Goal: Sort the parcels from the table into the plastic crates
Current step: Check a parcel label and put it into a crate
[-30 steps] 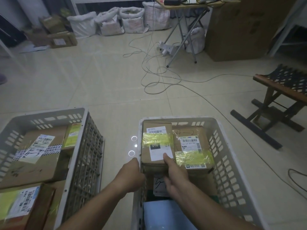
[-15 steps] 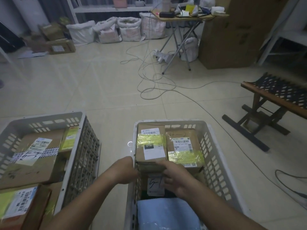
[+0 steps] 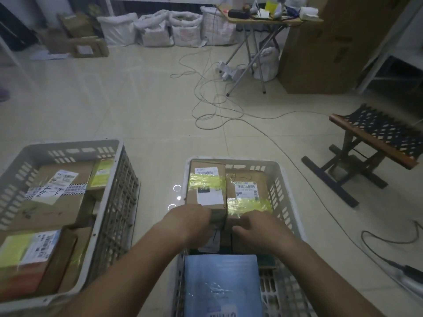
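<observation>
Two hands, left hand (image 3: 190,219) and right hand (image 3: 258,229), each grasping a taped parcel (image 3: 206,186) in the right crate (image 3: 286,193)

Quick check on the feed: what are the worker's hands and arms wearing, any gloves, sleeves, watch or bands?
Nothing that shows. The left hand and right hand are bare, with no gloves, rings or tape visible. Both forearms are bare to the bottom edge of the picture: no sleeves, watch, wristband or cable in view.
</observation>
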